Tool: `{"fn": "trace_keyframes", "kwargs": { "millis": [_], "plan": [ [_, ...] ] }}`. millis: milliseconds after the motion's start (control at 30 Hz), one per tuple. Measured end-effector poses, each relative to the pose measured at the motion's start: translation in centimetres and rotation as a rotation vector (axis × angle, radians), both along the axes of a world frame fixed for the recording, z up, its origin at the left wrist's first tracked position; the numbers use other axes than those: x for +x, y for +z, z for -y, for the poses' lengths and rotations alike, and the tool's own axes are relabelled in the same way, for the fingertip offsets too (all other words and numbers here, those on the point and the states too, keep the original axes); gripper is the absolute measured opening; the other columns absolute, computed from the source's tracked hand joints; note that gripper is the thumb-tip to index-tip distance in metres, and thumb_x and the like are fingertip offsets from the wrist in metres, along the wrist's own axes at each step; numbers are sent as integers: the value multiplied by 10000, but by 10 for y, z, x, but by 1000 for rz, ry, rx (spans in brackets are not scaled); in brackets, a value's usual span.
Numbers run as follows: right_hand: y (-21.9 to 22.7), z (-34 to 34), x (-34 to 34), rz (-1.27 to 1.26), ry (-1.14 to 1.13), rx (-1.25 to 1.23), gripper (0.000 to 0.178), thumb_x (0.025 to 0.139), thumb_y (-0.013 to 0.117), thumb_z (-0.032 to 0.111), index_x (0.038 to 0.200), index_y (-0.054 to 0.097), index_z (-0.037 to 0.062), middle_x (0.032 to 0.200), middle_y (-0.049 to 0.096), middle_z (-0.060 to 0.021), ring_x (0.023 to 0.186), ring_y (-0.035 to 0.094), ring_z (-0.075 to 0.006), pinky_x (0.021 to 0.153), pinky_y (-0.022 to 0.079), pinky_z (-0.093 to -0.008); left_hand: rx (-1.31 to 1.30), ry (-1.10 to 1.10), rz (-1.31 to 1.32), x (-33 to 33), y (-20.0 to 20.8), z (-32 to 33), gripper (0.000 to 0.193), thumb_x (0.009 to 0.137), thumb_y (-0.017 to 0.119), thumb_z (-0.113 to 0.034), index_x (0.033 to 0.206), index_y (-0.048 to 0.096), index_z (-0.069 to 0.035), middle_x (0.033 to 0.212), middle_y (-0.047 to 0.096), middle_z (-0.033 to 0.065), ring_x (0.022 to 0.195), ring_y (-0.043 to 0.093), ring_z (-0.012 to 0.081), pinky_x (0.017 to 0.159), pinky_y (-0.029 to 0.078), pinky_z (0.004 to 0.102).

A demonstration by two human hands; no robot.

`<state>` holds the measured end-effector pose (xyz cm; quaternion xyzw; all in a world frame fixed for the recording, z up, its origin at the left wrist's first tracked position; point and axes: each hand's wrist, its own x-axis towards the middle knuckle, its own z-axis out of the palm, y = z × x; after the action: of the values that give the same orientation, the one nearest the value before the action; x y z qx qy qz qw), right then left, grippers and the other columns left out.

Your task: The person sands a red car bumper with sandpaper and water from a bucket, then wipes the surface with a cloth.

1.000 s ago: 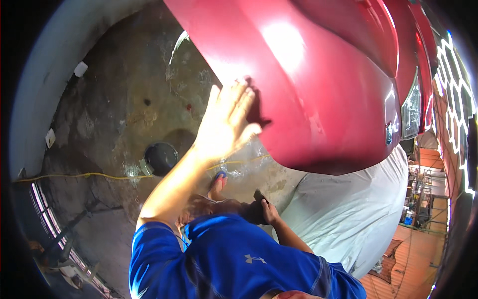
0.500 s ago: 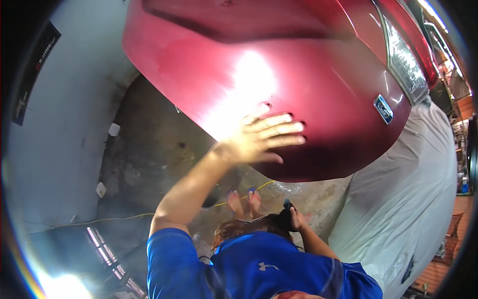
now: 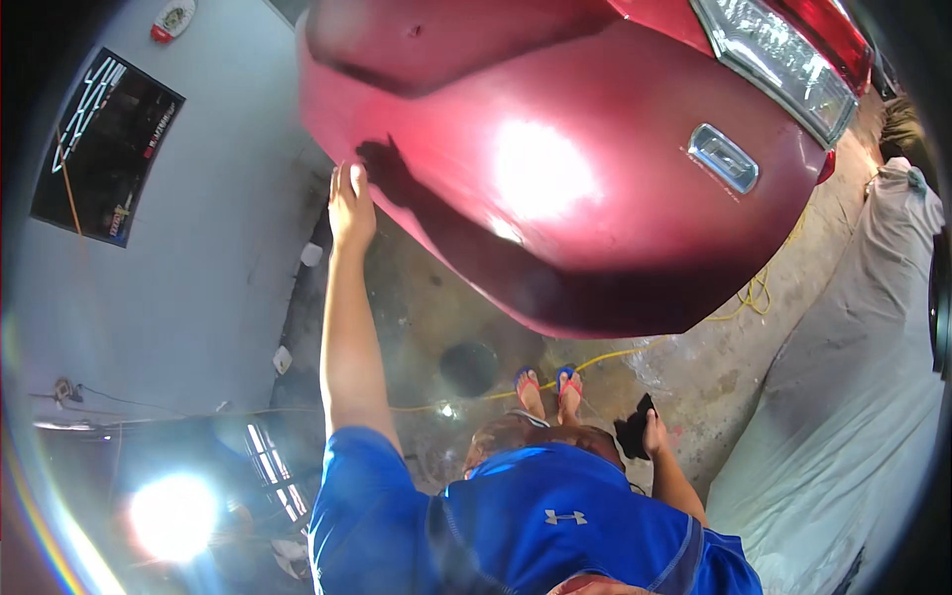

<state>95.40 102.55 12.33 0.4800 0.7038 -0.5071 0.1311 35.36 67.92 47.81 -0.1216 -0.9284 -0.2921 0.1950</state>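
My left hand [image 3: 352,206] is stretched far forward, at the left edge of a glossy red car panel [image 3: 436,139]. Its fingers look extended at the rim, though some are foreshortened, and nothing shows in them. The hand and arm cast a dark shadow across the paint, beside a bright glare spot. Low on the right, my right hand [image 3: 653,433] is closed on a black cloth [image 3: 633,428], which hangs near my hip. A chrome emblem [image 3: 724,158] and a clear-and-red car light [image 3: 778,69] sit on the panel's right side.
A yellow cord [image 3: 615,354] crosses the concrete floor near my sandalled feet [image 3: 567,385]. Grey-white sheeting [image 3: 833,367] drapes at the right. A bright lamp [image 3: 174,518] shines at lower left. On the pale left wall [image 3: 198,268] hangs a dark banner [image 3: 109,149].
My left hand has moved from flat over the middle of the panel leftward and forward to its left edge. My right hand still holds the black cloth. The view has shifted.
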Motion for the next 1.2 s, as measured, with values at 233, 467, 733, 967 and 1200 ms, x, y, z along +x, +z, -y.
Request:
{"fn": "trace_keyframes", "kwargs": {
  "millis": [233, 467, 733, 967, 1200],
  "plan": [
    [13, -10, -11, 20, 186, -41, 614, 1078, 343, 498, 1510, 489, 86, 1336, 636, -288, 1262, 591, -459, 1052, 457, -467, 47, -425, -6, 164, 4, -118, 891, 1001, 532, -591, 1623, 263, -13, 1681, 205, 288, 1565, 159, 484, 1235, 121, 644],
    [-5, 0, -85, -76, 526, 65, 644, 1070, 312, 525, 1479, 497, 63, 1294, 636, -314, 1230, 578, -504, 1026, 466, -522, -300, -953, -226, 259, -35, -175, 859, 889, 564, -717, 1572, 462, -205, 1685, 295, 160, 1558, 244, 427, 1201, 183, 727],
    [-56, 116, -156, -331, 239, -404, 564, 1118, 392, 419, 1553, 437, 63, 1540, 513, -172, 1438, 462, -272, 1190, 328, -350, 132, -509, 727, 398, -237, -18, 1130, 724, 911, -450, 1590, 305, -51, 1595, 329, 315, 1511, 309, 461, 1238, 288, 543],
    [-72, 224, -199, 58, 453, -749, 704, 1088, 375, 531, 1451, 532, -51, 1437, 607, -213, 1348, 556, -289, 1125, 409, -386, 657, 292, 1130, 482, -364, 51, 794, 830, 851, -272, 1461, 432, -33, 1291, 645, 246, 1155, 672, 375, 983, 528, 430],
    [-228, 317, -300, 103, 1289, 81, 638, 1064, 425, 482, 1572, 390, 96, 1444, 546, -311, 1309, 541, -501, 1103, 427, -565, 133, 21, 1322, 609, -451, 119, 699, 767, 777, -104, 1407, 496, -89, 1280, 599, 207, 1200, 593, 431, 1004, 460, 528]
  ]
}}
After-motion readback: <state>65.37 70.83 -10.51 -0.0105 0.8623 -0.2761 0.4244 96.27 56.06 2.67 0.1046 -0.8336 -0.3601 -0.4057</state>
